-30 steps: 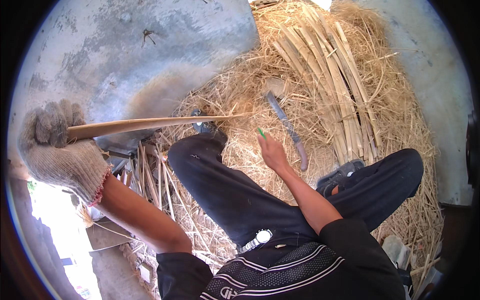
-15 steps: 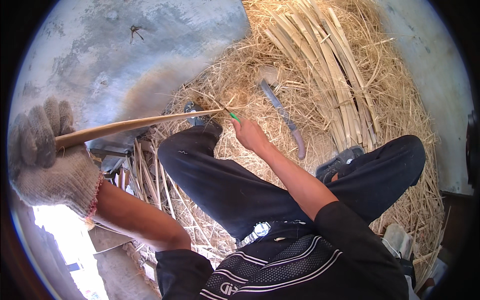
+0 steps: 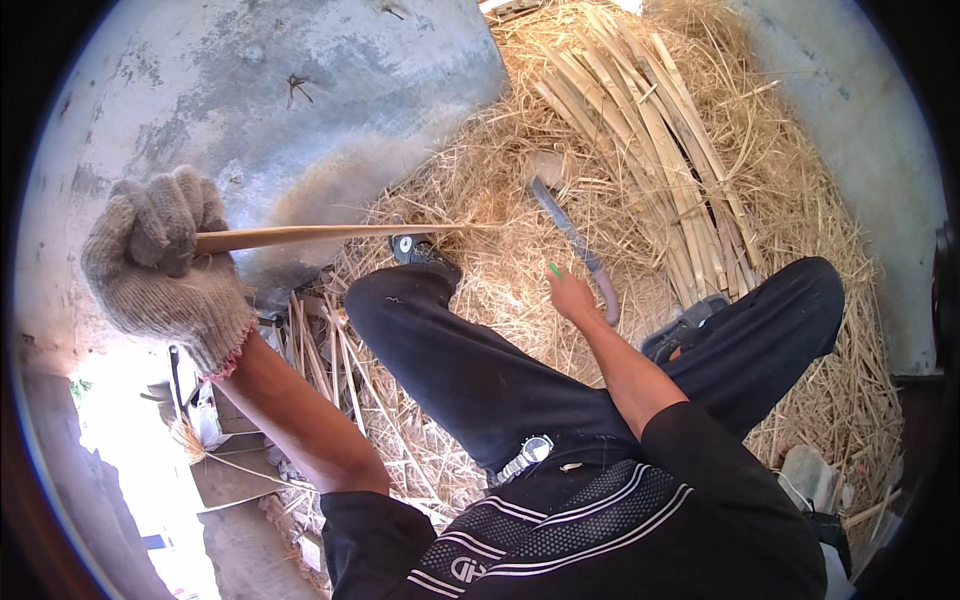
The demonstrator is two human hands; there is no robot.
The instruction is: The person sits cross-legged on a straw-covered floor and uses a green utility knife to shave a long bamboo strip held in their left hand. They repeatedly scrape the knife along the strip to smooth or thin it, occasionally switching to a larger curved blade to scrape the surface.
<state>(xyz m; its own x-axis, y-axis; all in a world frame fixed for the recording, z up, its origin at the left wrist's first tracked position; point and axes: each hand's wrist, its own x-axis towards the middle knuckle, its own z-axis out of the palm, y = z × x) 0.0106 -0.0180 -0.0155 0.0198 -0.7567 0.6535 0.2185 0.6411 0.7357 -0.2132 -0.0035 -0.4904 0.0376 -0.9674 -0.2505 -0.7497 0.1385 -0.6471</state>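
Observation:
My left hand [image 3: 170, 255], in a grey knitted work glove, is closed around the thick end of a bamboo strip [image 3: 330, 234]. The strip points right across the view, and its thin, frayed tip ends above the shavings. Bare and closed, my right hand [image 3: 573, 296] holds a small knife with a green handle [image 3: 554, 269]; its blade cannot be made out now. That hand is apart from the strip, to the right of its tip and below it. Close by, a long knife [image 3: 566, 228] with a brownish handle lies on the shavings, partly beside my right fingers.
Bamboo shavings [image 3: 480, 320] cover the floor around my crossed legs [image 3: 470, 350]. A bundle of split bamboo strips [image 3: 660, 150] lies at the far right. Grey metal sheets [image 3: 330, 80] stand at the left and right. Several thin sticks [image 3: 320, 350] lie by my left forearm.
My left hand has moved right and up with the strip, which now lies nearly level. My right hand has moved right and down with the green-handled knife, away from the strip's tip.

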